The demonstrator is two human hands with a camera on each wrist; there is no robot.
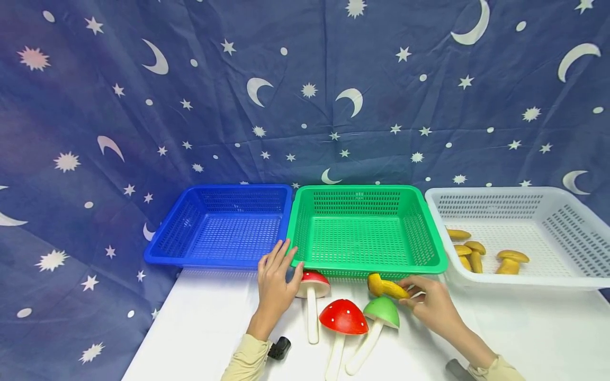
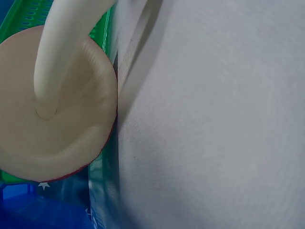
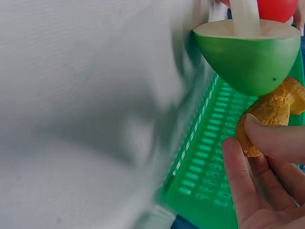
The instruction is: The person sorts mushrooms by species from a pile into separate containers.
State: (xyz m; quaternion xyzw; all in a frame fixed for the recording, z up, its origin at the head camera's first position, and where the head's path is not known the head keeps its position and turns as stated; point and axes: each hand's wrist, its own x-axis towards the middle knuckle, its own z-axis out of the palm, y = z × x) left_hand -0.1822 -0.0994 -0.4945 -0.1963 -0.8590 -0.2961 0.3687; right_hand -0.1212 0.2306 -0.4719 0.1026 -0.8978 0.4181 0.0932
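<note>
Head view shows us the yellow mushroom [image 1: 389,289] just beyond the green mushroom [image 1: 383,312], by the near side of the green basket [image 1: 367,267]; we cannot tell whether it touches either. Our right hand [image 1: 436,302] has its grip clamped on the stem, thumb and fingers pinching the end, with the cap pointing left. The right wrist view shows us the same pinch.

Nearer and to the left lie the near red mushroom [image 1: 344,317] and, close to the green basket, the far red mushroom [image 1: 312,317]. Our left hand [image 1: 275,278] has its grip apart, fingers straight near the basket's near left corner, thumb just beside that far red cap.

Right of the green basket, the white basket [image 1: 529,283] holds four other yellow mushrooms [image 1: 510,266]; those we would count as done. By our judgement the pinched one remains to be placed, and the green and two red ones on the table [image 1: 205,323] are left too. Farthest left sits the blue basket [image 1: 209,262].
</note>
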